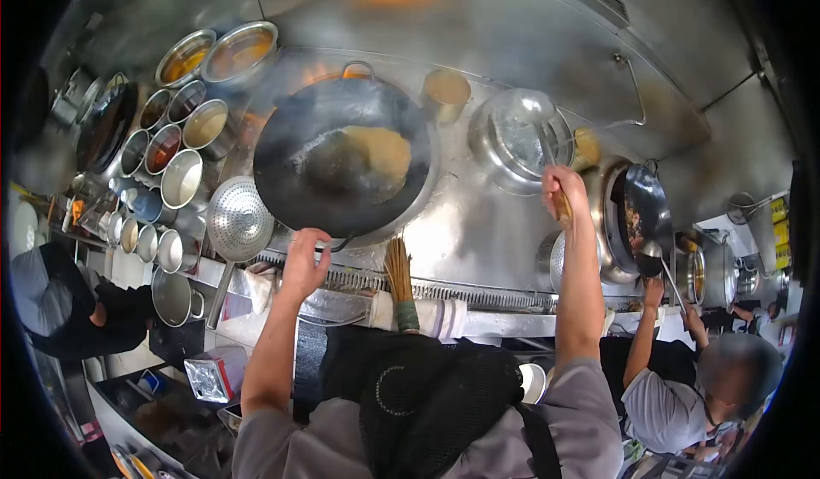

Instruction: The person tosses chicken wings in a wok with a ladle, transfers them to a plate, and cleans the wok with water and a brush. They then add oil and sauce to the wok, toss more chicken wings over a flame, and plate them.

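Observation:
A large black wok (282, 159) sits over flame, with a yellowish-brown patch of food (380, 154) and whitish foam inside. My left hand (307, 261) is at its near rim, thumb and fingers curled about the near loop handle (343, 244); the exact contact is partly hidden. In my right hand (565, 190) is a ladle (536, 108), gripped by its wooden handle. The ladle's bowl is over the wide metal pot (480, 142) right of the wok. A bamboo wok brush (398, 274) stands at the counter's front edge between my arms.
Left of the wok are several seasoning pots (182, 180), two bowls of orange liquid (242, 52) and a perforated strainer (240, 220). A round container (447, 93) stands behind. A tap (634, 90) is on the right. Another person (662, 402) works at a second wok (647, 214).

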The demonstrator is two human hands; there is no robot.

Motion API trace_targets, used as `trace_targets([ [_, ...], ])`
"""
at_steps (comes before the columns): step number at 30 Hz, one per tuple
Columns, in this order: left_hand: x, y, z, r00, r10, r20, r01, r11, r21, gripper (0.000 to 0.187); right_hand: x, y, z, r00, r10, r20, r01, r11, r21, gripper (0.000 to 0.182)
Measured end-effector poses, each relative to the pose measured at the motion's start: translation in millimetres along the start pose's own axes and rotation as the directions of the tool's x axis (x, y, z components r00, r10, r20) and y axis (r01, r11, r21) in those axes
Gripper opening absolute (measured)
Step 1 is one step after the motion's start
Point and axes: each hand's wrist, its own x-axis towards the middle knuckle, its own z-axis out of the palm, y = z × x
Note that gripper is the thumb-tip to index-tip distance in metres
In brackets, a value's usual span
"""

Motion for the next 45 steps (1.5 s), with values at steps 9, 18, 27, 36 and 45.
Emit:
trace_targets([
  [9, -3.3, -9.7, 20.2, 0.994, -0.072, 0.078, 0.067, 0.995, 0.073, 0.023, 30.5, 48.4, 7.0, 0.961, -0.244, -0.127, 0.118, 0.781, -0.613, 0.069],
  [18, 6.8, -7.5, 14.1, 0.963, -0.149, 0.226, 0.142, 0.989, 0.047, 0.026, 24.9, 103.6, -49.1, 0.874, -0.446, -0.192, -0.078, 0.261, -0.962, 0.049],
  [27, 2.1, -15.1, 21.2, 0.979, -0.119, 0.164, 0.115, 0.993, 0.037, 0.028, 41.2, -24.5, -9.4, 0.958, 0.287, 0.007, -0.261, 0.862, 0.434, 0.019],
  [36, -1.3, -14.7, 24.9, 0.984, -0.121, 0.127, 0.121, 0.993, 0.008, 0.027, 70.1, 10.1, 10.5, 0.864, -0.456, -0.212, 0.126, 0.605, -0.786, 0.034],
  [45, -2.8, -8.3, 27.7, 0.992, -0.086, 0.091, 0.087, 0.996, -0.007, 0.026, 2.6, 73.0, -0.2, 0.881, -0.315, -0.353, -0.125, 0.565, -0.816, 0.031],
])
